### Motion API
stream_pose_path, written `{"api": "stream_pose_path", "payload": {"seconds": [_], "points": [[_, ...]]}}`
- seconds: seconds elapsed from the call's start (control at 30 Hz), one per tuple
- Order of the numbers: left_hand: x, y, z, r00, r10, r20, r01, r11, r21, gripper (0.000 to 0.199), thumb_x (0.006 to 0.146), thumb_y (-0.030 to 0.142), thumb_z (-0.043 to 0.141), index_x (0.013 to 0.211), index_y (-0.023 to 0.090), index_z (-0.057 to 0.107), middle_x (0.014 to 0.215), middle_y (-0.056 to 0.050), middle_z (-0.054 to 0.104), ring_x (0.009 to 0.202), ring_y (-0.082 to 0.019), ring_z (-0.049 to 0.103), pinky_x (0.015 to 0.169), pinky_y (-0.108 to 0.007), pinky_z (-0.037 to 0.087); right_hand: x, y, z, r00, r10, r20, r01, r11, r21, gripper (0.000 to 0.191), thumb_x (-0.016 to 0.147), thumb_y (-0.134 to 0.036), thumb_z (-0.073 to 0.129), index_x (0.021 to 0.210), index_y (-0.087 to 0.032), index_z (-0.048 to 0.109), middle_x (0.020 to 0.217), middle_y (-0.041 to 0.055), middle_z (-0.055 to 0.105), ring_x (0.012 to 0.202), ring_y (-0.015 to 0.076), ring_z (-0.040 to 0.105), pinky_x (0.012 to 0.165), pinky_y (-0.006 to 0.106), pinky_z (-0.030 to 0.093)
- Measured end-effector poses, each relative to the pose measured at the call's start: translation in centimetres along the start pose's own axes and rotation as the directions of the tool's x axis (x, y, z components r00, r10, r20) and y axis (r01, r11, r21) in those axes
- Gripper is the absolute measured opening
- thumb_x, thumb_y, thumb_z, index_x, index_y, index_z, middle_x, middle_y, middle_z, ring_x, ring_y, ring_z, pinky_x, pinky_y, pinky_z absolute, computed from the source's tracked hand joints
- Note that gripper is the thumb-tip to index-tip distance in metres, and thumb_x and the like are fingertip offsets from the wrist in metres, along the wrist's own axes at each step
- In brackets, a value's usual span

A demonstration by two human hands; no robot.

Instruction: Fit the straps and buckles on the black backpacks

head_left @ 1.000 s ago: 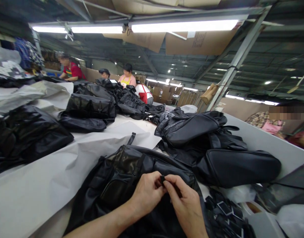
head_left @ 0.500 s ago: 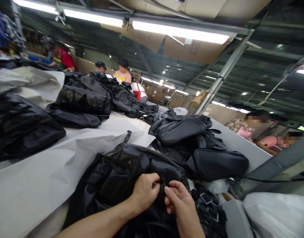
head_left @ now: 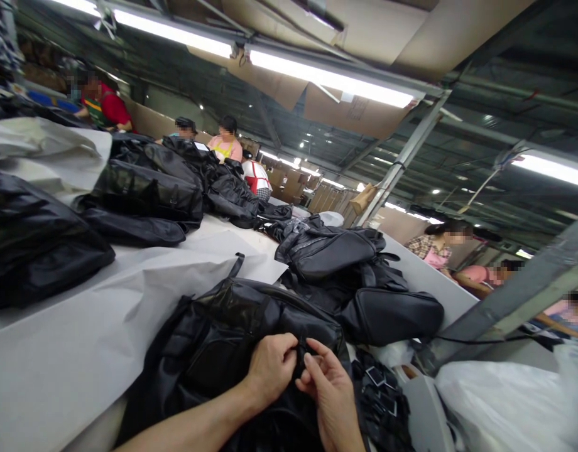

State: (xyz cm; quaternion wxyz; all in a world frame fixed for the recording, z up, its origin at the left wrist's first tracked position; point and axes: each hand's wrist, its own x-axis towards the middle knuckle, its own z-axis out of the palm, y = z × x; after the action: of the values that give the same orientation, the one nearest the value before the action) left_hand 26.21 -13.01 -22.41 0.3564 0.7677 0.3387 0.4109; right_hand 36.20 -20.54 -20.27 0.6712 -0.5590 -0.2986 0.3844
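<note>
A shiny black bag [head_left: 218, 333] lies in front of me on the table. My left hand [head_left: 274, 367] is closed at the bag's upper right part, its fingers pinching a small black strap or tab. Close beside it, my right hand [head_left: 329, 383] has thumb and forefinger pinched together at the same spot. What lies between its fingertips is too small and dark to make out. A thin black loop [head_left: 237, 265] stands up from the bag's top edge.
White sheeting [head_left: 81, 333] covers the left of the table. More black bags [head_left: 142, 188] lie behind, others [head_left: 392, 314] at the right. Black buckled pieces [head_left: 381, 402] and white plastic [head_left: 501, 402] are at the right. Several people work farther back.
The view has turned slightly to the right, so the scene sits farther left. My two hands have come a little closer together over the bag.
</note>
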Motion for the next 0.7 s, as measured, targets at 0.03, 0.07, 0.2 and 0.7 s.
{"api": "stream_pose_path", "payload": {"seconds": [0.03,0.07,0.2,0.7], "points": [[0.0,0.0,0.0,1.000,-0.001,-0.001,0.001,1.000,-0.005,0.019,0.073,0.007,0.047,0.060,0.018,0.039,0.058,0.003,0.045,0.056,-0.011,0.043,0.056,-0.025,0.024,0.1,0.2,0.0,1.000,-0.008,-0.005,0.008,1.000,-0.006,0.067,0.057,-0.053,0.087,0.107,-0.018,0.062,0.055,-0.0087,0.056,0.052,0.0086,0.054,0.052,0.022,0.053],[0.0,-0.1,0.0,1.000,-0.001,-0.002,0.001,1.000,-0.010,0.019,0.073,0.007,0.047,0.060,0.018,0.039,0.058,0.003,0.044,0.056,-0.011,0.043,0.056,-0.025,0.024,0.1,0.4,0.0,1.000,-0.020,-0.011,0.019,1.000,-0.015,0.067,0.057,-0.054,0.087,0.107,-0.018,0.062,0.055,-0.0087,0.056,0.052,0.0090,0.054,0.052,0.022,0.053],[0.0,-0.2,0.1,1.000,-0.003,-0.006,0.003,1.000,-0.017,0.019,0.073,0.007,0.047,0.060,0.018,0.040,0.058,0.003,0.045,0.056,-0.011,0.044,0.056,-0.025,0.024,0.4,1.2,0.0,0.994,-0.096,-0.047,0.091,0.992,-0.092,0.066,0.060,-0.059,0.083,0.106,-0.017,0.060,0.059,-0.0068,0.059,0.054,0.0113,0.058,0.054,0.024,0.054],[-0.1,-0.5,0.0,0.998,0.059,0.007,-0.058,0.995,-0.085,0.016,0.072,0.005,0.048,0.062,0.017,0.047,0.059,0.004,0.048,0.055,-0.010,0.044,0.055,-0.023,0.026,0.0,2.8,0.1,0.983,-0.125,-0.137,0.113,0.990,-0.090,0.070,0.063,-0.064,0.078,0.110,-0.017,0.057,0.059,-0.0058,0.062,0.057,0.0129,0.060,0.059,0.025,0.057]]}}
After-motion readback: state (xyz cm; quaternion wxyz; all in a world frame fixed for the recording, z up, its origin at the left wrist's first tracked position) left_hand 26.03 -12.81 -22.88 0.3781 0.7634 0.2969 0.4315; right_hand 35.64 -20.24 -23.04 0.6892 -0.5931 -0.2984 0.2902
